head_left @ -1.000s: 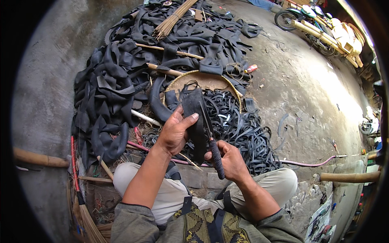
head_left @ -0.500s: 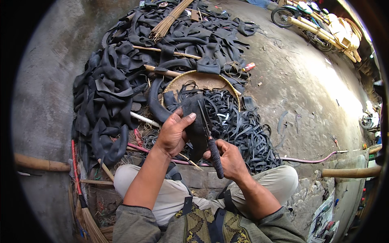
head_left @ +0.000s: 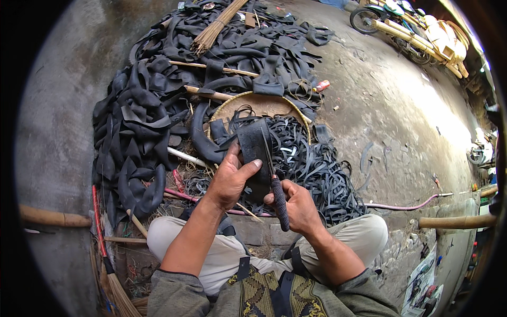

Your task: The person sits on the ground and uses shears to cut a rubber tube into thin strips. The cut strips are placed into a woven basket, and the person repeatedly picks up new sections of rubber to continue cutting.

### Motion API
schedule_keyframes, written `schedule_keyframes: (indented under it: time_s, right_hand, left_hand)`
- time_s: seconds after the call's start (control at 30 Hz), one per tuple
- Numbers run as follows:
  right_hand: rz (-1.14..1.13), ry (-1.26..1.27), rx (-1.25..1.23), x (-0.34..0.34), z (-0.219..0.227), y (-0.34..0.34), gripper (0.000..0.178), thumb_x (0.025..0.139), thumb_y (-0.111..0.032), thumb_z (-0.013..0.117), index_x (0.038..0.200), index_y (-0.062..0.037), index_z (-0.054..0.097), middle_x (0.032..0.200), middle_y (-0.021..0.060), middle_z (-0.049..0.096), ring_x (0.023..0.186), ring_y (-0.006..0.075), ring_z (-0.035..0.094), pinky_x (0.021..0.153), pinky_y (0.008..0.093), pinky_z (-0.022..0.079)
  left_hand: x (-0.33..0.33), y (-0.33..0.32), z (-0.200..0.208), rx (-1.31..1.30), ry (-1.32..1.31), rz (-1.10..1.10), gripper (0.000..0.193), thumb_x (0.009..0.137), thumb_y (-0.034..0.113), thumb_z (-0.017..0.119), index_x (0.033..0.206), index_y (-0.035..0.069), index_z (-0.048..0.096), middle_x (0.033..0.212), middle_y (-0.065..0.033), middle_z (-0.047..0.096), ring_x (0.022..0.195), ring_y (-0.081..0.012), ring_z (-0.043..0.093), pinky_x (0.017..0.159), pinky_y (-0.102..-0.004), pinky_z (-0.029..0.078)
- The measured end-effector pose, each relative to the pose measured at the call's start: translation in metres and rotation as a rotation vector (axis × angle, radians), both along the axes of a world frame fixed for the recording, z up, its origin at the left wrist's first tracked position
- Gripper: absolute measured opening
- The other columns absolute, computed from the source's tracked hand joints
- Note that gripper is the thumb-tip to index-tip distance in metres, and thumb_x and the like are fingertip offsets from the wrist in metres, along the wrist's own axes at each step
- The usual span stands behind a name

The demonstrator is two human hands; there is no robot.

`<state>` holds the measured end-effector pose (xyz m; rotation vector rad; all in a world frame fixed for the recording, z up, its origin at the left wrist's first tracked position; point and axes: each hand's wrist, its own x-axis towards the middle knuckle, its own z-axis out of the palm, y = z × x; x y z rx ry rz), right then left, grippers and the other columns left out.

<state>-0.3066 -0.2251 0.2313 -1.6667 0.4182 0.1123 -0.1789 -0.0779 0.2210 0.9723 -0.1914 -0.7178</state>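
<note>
My left hand is closed on a flat piece of black rubber, its thumb lying across the front. The piece stands nearly upright in front of me. In my right hand is a pair of scissors with dark wrapped handles. Their blades point away from me and lie along the right edge of the rubber. Just beyond and to the right, a heap of narrow black rubber strips spills over a round woven tray.
A large pile of black rubber scraps covers the floor to the left and far side. A bundle of thin sticks lies on it. Bamboo poles jut in at both sides. A motorcycle stands at the far right.
My left hand has shifted slightly, and the rubber piece now tilts so more of its face shows. The scissors stay at its right edge; the view has moved a little.
</note>
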Motion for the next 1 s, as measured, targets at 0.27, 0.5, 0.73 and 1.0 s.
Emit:
schedule_keyframes:
  time_s: [0.27, 0.5, 0.73, 1.0]
  right_hand:
    - [0.091, 0.061, -0.021, -0.002, 0.0, 0.003, 0.048, 0.088, -0.046, 0.082, 0.095, -0.0001, 0.069, 0.072, 0.0012, 0.062, 0.066, 0.0083, 0.052, 0.061, 0.0289, 0.043]
    - [0.038, 0.017, -0.092, 0.002, -0.004, 0.0, 0.05, 0.088, -0.046, 0.082, 0.096, 0.0011, 0.069, 0.074, 0.0059, 0.065, 0.068, 0.0104, 0.056, 0.063, 0.0307, 0.046]
    - [0.045, -0.007, -0.058, -0.003, -0.004, 0.004, 0.055, 0.085, -0.05, 0.083, 0.095, 0.0026, 0.07, 0.069, 0.0071, 0.064, 0.063, 0.0131, 0.056, 0.061, 0.0324, 0.046]
    - [-0.01, -0.045, -0.175, 0.004, -0.003, 0.002, 0.056, 0.084, -0.05, 0.084, 0.094, 0.0028, 0.069, 0.068, 0.0086, 0.064, 0.063, 0.0147, 0.056, 0.061, 0.034, 0.046]
  left_hand:
    - [0.02, 0.015, 0.002, -0.063, 0.177, -0.037, 0.042, 0.102, 0.006, 0.061, 0.142, 0.003, 0.048, 0.125, -0.011, 0.068, 0.113, -0.0229, 0.069, 0.098, -0.0407, 0.059]
    - [0.004, 0.006, 0.001, 0.031, 0.016, -0.041, 0.048, 0.1, 0.002, 0.063, 0.145, 0.003, 0.045, 0.124, -0.0086, 0.065, 0.108, -0.0184, 0.068, 0.098, -0.0385, 0.058]
    - [0.014, 0.01, 0.007, -0.073, 0.115, 0.023, 0.04, 0.101, 0.002, 0.063, 0.139, 0.005, 0.052, 0.123, -0.0068, 0.068, 0.107, -0.0187, 0.069, 0.097, -0.038, 0.058]
    - [0.002, 0.006, 0.002, 0.041, -0.055, -0.007, 0.046, 0.101, 0.002, 0.064, 0.145, 0.004, 0.049, 0.131, -0.0068, 0.065, 0.115, -0.0157, 0.064, 0.104, -0.0333, 0.052]
